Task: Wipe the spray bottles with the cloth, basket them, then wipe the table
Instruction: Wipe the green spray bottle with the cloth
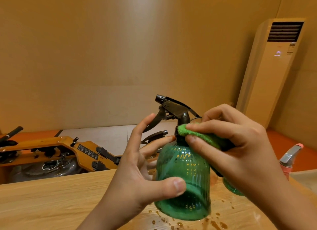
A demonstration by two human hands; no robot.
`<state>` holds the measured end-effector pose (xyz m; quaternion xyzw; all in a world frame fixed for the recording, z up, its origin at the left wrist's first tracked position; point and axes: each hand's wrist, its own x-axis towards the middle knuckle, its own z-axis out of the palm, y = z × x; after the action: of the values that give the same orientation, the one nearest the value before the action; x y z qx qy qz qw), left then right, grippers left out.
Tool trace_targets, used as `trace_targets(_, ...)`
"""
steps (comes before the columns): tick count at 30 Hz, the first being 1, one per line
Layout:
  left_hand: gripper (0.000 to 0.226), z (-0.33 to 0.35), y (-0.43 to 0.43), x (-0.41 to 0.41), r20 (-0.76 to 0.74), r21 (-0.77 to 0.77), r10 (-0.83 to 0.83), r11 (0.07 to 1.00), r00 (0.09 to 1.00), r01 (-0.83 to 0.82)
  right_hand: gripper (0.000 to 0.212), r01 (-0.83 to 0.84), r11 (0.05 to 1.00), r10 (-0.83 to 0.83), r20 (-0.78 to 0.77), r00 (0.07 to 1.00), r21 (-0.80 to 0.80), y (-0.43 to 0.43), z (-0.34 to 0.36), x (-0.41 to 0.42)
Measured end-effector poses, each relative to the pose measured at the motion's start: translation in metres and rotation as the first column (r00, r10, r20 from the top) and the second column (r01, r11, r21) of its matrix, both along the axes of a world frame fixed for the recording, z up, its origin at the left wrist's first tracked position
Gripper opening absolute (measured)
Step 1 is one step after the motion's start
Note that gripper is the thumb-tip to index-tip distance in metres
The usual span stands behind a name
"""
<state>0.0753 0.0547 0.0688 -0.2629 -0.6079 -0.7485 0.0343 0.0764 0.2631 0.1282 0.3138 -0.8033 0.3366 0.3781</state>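
A green ribbed spray bottle (184, 181) with a dark trigger head is lifted above the wooden table (51, 200). My left hand (137, 175) holds its body, thumb across the front, fingers behind. My right hand (228, 144) pinches a green cloth (202, 135) against the bottle's neck and shoulder. Behind my hands a second dark trigger nozzle (154, 136) shows, its bottle hidden. Part of another green bottle (232, 187) peeks out under my right wrist. A pink bottle with a grey trigger (289, 158) stands at the right edge.
Water drops (188, 221) lie on the table under the held bottle. Beyond the table's far edge a wooden rowing machine (51, 154) sits on the floor. A tall air conditioner (274, 66) stands in the right corner.
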Motion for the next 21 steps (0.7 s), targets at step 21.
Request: trace_targets(21,0.109,0.0000,0.0012,0.0022,-0.018,-0.080,-0.007,0.997,1.000,0.006,0.016,0.010,0.999,-0.012,0.049,0.999,0.033,-0.0029,0.0085,-0.0014)
